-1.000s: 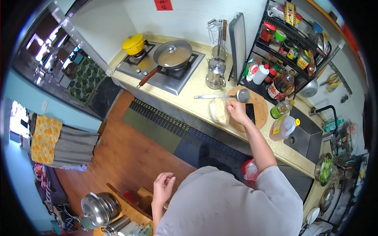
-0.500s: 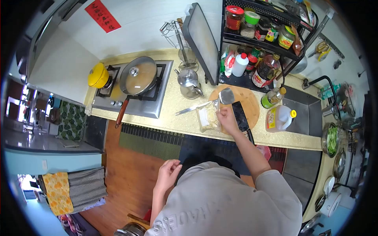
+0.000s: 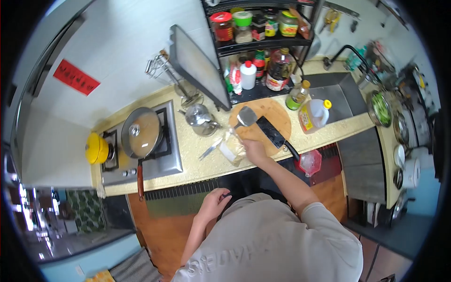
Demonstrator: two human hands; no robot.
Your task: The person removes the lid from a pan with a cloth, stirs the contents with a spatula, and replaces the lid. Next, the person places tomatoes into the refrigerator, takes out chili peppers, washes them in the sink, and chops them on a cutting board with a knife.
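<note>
Right hand pinching clear bag by the side facing the cutting board, bag near counter's front edge; left hand half spread beyond that edge, nothing visible in it; bag probably light, soft, slippery, best held by bunched plastic

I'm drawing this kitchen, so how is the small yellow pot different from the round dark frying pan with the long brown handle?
Colour: the yellow pot is bright, but the frying pan is dark grey.
Width: the pan looks wider than the pot.
Handle: the pan's long brown handle sticks out past the counter edge; no long handle shows on the pot.
Both sit on the silver stove.
</note>
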